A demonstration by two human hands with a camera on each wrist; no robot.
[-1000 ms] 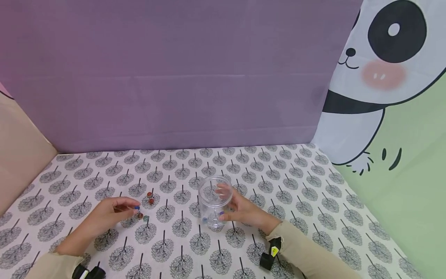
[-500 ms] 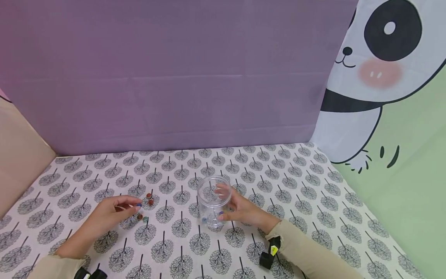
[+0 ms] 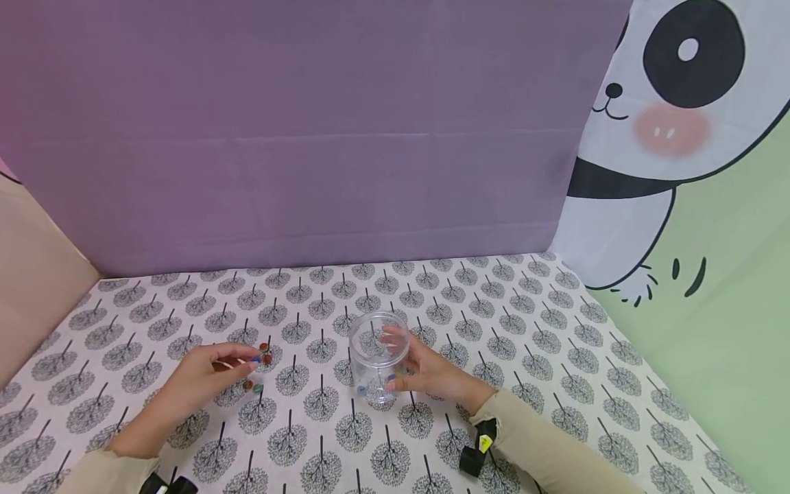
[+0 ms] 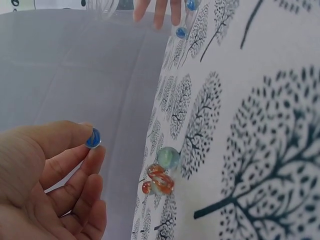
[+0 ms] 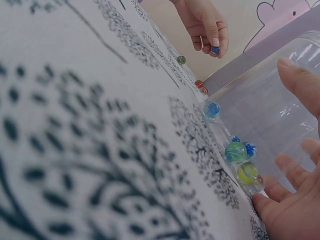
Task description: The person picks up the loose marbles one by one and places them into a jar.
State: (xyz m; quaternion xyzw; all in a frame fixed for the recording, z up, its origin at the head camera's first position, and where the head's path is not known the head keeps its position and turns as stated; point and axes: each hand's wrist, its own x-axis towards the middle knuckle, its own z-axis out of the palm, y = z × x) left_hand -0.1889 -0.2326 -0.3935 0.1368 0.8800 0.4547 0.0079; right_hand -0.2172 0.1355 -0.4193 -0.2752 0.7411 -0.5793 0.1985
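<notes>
My left hand [image 3: 206, 377] pinches a blue marble [image 4: 93, 138] between thumb and fingertips, held above the cloth. Close by on the cloth lie several marbles: a pale green one [image 4: 168, 157] and orange-red ones, such as the orange marble [image 3: 267, 359]. A clear, lidless jar [image 3: 369, 360] stands upright at mid-table. My right hand [image 3: 428, 370] holds the jar from its right side, thumb in front and fingers round the back. Inside, at the bottom, are several marbles, among them a yellow marble [image 5: 247, 173], a green marble [image 5: 236, 151] and a light blue marble [image 5: 212, 109].
A white cloth [image 3: 321, 470] with dark tree prints covers the table. Behind it hangs a purple curtain [image 3: 308, 199]. A panda-printed sheet [image 3: 728, 274] borders the right, and a beige panel [image 3: 37, 274] the left.
My left hand has lifted slightly and shifted a little to the right with the blue marble. My right hand and the jar have stayed in place on the table.
</notes>
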